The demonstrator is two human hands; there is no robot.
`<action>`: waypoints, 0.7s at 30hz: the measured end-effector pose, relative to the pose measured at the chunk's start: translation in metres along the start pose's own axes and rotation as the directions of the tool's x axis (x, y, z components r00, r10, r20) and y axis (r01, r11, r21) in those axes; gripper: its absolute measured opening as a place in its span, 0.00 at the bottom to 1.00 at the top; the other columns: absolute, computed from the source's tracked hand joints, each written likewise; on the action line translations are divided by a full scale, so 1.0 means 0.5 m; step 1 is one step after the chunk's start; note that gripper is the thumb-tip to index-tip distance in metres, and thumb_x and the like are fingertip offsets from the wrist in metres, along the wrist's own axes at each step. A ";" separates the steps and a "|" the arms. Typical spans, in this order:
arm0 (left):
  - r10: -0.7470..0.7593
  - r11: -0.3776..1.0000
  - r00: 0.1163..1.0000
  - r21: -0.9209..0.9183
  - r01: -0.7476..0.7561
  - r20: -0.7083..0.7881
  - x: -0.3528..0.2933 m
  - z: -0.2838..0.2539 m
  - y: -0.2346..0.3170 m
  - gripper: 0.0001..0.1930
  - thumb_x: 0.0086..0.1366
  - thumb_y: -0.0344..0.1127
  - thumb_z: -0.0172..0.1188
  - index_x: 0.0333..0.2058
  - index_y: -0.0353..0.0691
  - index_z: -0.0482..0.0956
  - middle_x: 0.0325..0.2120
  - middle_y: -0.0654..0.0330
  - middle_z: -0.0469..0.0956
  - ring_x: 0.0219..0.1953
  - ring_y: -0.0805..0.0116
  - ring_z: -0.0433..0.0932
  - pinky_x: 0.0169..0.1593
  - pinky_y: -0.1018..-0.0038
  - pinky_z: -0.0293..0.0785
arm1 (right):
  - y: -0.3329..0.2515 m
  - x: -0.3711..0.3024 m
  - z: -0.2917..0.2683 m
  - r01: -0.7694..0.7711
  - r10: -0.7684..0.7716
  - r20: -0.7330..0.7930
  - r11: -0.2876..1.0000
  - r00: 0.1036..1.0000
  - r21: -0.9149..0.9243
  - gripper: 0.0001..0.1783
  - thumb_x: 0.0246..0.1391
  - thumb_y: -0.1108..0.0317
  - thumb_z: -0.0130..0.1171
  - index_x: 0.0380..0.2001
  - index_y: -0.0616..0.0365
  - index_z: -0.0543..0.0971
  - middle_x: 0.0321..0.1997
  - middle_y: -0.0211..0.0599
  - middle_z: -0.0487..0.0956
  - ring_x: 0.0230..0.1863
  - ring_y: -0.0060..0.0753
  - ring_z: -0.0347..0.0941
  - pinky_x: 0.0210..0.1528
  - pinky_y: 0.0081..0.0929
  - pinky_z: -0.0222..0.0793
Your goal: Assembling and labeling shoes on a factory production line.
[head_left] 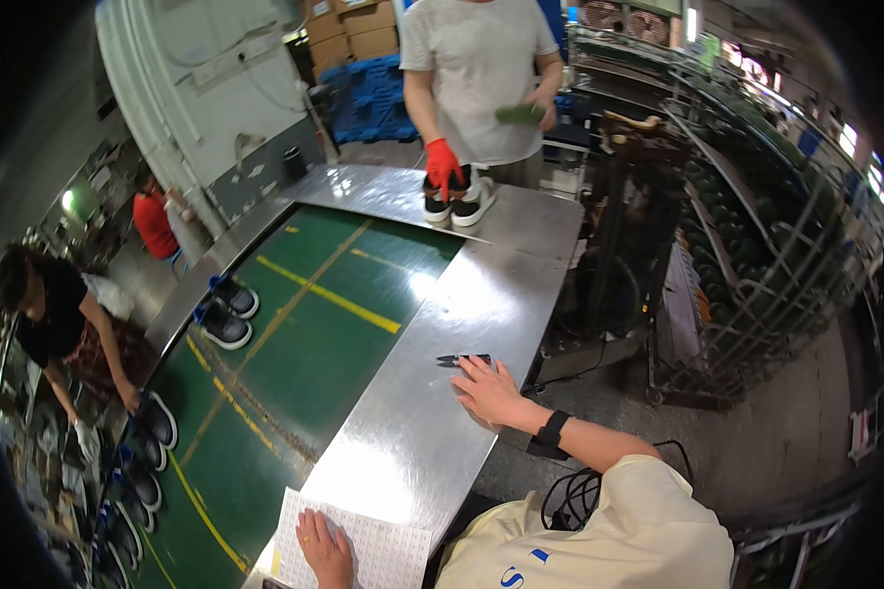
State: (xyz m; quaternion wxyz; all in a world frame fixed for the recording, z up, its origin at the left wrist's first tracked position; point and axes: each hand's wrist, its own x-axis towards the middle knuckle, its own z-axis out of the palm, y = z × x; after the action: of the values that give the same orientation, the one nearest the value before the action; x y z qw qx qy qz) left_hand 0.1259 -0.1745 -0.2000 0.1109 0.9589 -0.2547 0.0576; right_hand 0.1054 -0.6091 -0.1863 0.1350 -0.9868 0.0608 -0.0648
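Observation:
My left hand (325, 552) lies flat with its fingers apart on a white printed sheet (388, 550) at the near end of the metal table edge. My right hand (491, 395) rests palm down on the steel border (413, 412), fingers spread. Just beyond its fingertips lies a small pair of black thread snips (450, 360), blades pointing left. The fingers seem to touch the handle end, but they are not wrapped around it. A black band circles my right wrist.
A green conveyor belt (314, 285) with yellow lines carries dark shoes (226, 319), several at the left side. Across the table, a person wearing a red glove touches a pair of black and white shoes (452, 201). Another person handles shoes at left. Racks (737, 245) stand at right.

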 end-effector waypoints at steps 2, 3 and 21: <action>0.126 0.992 0.979 0.034 -0.123 -0.159 0.010 -0.021 0.036 0.21 0.58 0.31 0.53 0.50 0.30 0.66 0.53 0.44 0.64 0.58 0.45 0.59 0.60 0.53 0.54 | 0.021 0.007 -0.003 -0.071 0.071 -0.021 0.997 0.997 -0.025 0.23 0.52 0.58 0.55 0.51 0.52 0.70 0.64 0.46 0.58 0.67 0.43 0.48 0.60 0.55 0.51; 0.114 0.993 0.985 0.030 -0.111 -0.128 0.012 -0.025 0.044 0.18 0.57 0.29 0.54 0.46 0.31 0.69 0.48 0.45 0.66 0.54 0.47 0.62 0.57 0.54 0.57 | 0.024 0.007 -0.003 -0.081 0.080 -0.032 0.996 0.996 -0.026 0.23 0.52 0.58 0.55 0.51 0.52 0.70 0.64 0.46 0.58 0.67 0.43 0.48 0.60 0.55 0.51; -0.147 0.927 0.952 -0.298 0.228 0.269 -0.015 0.006 0.007 0.24 0.58 0.40 0.57 0.52 0.36 0.68 0.57 0.46 0.61 0.62 0.49 0.55 0.62 0.49 0.48 | -0.321 -0.092 0.136 0.794 -0.794 -0.189 0.491 0.577 0.359 0.18 0.53 0.61 0.52 0.45 0.59 0.72 0.50 0.45 0.72 0.54 0.42 0.66 0.54 0.37 0.62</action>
State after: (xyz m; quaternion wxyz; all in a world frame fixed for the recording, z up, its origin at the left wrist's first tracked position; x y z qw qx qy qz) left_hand 0.1180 -0.1746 -0.2033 0.2408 0.9472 -0.1787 -0.1136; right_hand 0.0866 -0.4319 -0.2124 0.2918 -0.8520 -0.4149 -0.1298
